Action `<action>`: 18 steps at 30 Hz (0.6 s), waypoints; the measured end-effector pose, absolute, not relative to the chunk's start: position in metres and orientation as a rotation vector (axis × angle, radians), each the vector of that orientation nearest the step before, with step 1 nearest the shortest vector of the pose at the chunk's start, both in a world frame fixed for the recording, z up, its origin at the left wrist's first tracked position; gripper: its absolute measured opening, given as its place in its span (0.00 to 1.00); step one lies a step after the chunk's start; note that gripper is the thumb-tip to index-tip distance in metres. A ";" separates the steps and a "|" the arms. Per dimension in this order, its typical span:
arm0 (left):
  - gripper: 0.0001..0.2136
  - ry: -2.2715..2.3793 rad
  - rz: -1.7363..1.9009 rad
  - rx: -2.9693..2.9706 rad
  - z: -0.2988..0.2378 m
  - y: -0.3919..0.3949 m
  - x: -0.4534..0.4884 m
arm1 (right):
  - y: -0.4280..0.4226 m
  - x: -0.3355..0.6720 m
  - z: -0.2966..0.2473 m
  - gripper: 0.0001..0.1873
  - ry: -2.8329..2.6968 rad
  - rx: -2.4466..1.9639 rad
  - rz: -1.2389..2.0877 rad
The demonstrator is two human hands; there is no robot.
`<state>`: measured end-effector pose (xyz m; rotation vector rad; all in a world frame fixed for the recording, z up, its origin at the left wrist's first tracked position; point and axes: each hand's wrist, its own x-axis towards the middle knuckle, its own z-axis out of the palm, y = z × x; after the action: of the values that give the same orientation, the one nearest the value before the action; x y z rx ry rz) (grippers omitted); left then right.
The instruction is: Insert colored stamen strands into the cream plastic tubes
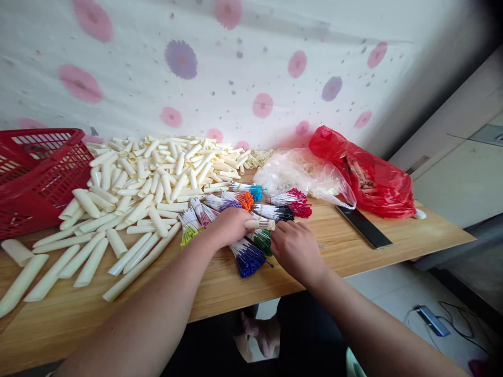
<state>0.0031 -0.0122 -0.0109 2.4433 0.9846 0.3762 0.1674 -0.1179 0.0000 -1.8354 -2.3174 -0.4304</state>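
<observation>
My left hand (228, 226) is closed around a short cream tube (261, 224) that points right. My right hand (295, 247) rests knuckles up just right of it, fingers curled down onto bundles of thin white sticks with coloured tips; what its fingers pinch is hidden. A green-tipped bundle (261, 239) and a blue-tipped bundle (247, 257) lie between the two hands. Black-tipped (275, 211), red-tipped (294, 201), orange-tipped (240, 199) and yellow-tipped (187, 226) bundles fan out behind them on the wooden table (236, 288).
A big heap of cream tubes (153, 173) covers the table's left half. A red plastic basket (37, 175) stands far left. A clear bag (302, 173) and a red bag (369, 178) lie at the right, with a dark flat phone (363, 226) in front.
</observation>
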 end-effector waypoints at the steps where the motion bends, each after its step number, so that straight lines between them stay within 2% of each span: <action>1: 0.07 0.989 0.372 2.443 -0.010 -0.013 0.003 | -0.119 0.170 0.000 0.09 -2.308 -1.855 -0.415; 6: 0.06 1.041 0.369 2.428 -0.010 -0.013 0.003 | -0.122 0.177 0.000 0.06 -2.315 -1.823 -0.247; 18: 0.08 1.078 0.368 2.440 -0.009 -0.013 0.003 | -0.119 0.171 -0.009 0.09 -2.278 -1.849 -0.417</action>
<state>0.0026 -0.0126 -0.0089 2.4404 1.0776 0.3679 0.1715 -0.1190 -0.0085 -1.8488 -2.2780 -0.4168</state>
